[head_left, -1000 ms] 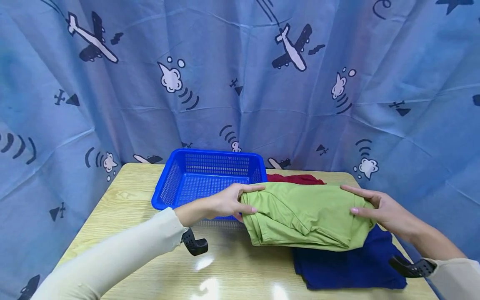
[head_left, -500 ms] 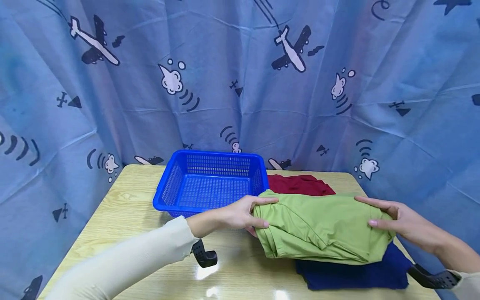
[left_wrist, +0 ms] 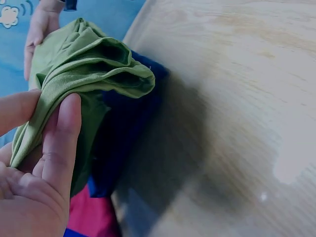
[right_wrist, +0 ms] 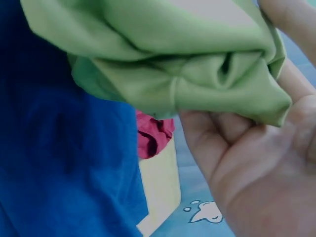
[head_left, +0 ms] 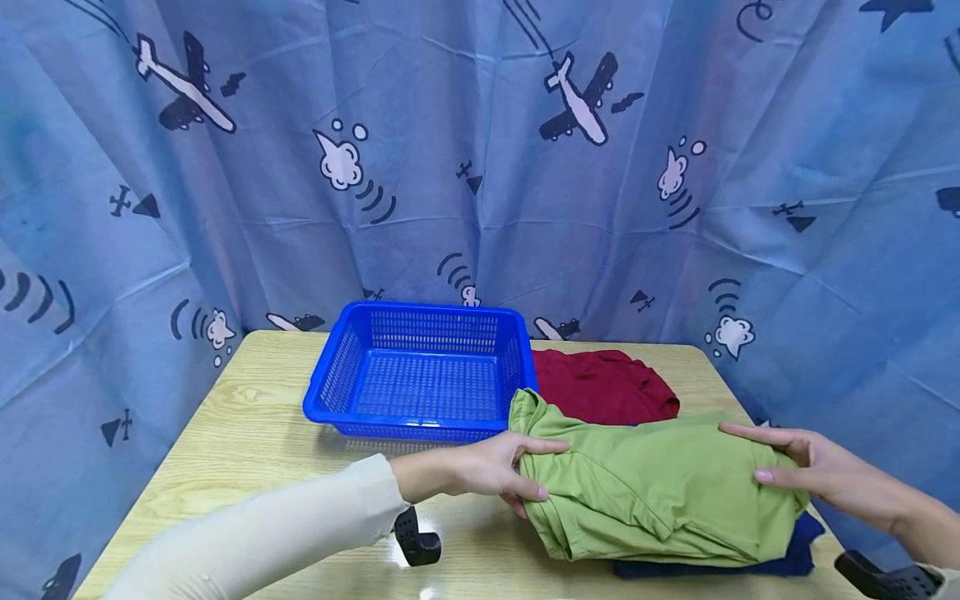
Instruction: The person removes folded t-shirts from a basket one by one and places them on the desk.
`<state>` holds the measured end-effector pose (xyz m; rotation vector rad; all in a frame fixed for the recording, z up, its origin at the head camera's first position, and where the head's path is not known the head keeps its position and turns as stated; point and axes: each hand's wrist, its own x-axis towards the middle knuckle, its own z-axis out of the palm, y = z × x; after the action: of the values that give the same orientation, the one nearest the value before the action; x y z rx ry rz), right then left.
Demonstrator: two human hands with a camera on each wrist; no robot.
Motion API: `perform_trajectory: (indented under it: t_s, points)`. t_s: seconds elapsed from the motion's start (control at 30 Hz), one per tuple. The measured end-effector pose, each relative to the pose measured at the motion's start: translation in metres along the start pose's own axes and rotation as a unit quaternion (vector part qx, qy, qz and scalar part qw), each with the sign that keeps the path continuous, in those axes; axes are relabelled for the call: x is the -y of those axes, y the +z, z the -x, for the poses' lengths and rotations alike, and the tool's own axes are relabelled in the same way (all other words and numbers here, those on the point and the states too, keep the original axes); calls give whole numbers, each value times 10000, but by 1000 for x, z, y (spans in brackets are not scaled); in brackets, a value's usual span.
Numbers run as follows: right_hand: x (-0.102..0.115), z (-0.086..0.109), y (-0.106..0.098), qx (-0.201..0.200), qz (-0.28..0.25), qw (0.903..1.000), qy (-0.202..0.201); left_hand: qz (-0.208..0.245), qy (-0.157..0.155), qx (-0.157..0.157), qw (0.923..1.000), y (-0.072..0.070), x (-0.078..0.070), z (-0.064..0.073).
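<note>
A folded green garment is stretched between both hands above the right side of the table. My left hand pinches its left end; in the left wrist view, thumb and fingers close on the layered hem. At the other end my right hand grips it, thumb on top and fingers beneath the fabric. Right below lies a folded navy cloth, mostly covered by the green one in the head view. The right wrist view shows this navy cloth under the raised green edge.
A blue plastic basket with nothing in it stands at the back middle of the wooden table. Beside its right wall lies a crumpled dark red cloth. A blue printed curtain hangs behind the table.
Both hands have carried the green garment right and toward the near edge, away from the basket. More of the red cloth shows, and less of the navy cloth.
</note>
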<state>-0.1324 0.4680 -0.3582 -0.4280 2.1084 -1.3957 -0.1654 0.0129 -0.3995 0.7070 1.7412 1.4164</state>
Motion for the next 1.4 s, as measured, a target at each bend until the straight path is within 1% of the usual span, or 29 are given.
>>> perform_trajectory:
  t_s: [0.1,0.2,0.3,0.37,0.43,0.5,0.6,0.7,0.77,0.83,0.97,1.03,1.1,1.2,1.3,1.4]
  points:
    - [-7,0,3,-25,31,9998,194,-2,-105,86,9999,3,10,1]
    - [-12,-1,8,205,-157,9993,258,-5,-199,169,9997,4,20,4]
    - [-12,-6,17,413,-307,9983,263,23,-292,223,9993,1,28,9]
    - [-10,-10,26,427,-300,9984,239,2,-346,224,9992,-4,31,13]
    - [-8,-16,35,349,-215,9990,204,-21,-389,210,9990,-11,34,19]
    - [-5,-22,45,332,-246,9990,151,-62,-428,190,9989,-18,37,25]
    - [-2,-32,60,469,-517,9976,-13,-93,-530,154,9984,-28,40,36]
    - [0,-40,73,564,-774,9954,-66,-138,-686,76,9975,-36,41,49]
    - [3,-44,81,497,-769,9958,-85,-157,-750,20,9971,-43,40,57]
    - [6,-49,87,338,-634,9974,-16,-184,-769,-18,9969,-50,39,63]
    - [8,-61,97,141,-438,9989,-55,-132,-837,-7,9964,-60,41,71]
    - [5,-67,102,106,-380,9992,-87,-131,-894,-16,9959,-62,45,73]
    - [1,-73,106,91,-375,9993,-24,-123,-969,-51,9952,-64,51,76]
    - [-6,-81,114,5,-256,9997,55,-150,-1008,-191,9946,-66,60,78]
    - [-9,-88,121,-110,-36,9999,22,-153,-1019,-300,9942,-69,66,80]
    - [-6,-94,125,-337,316,9989,-59,-226,-1000,-350,9941,-74,69,82]
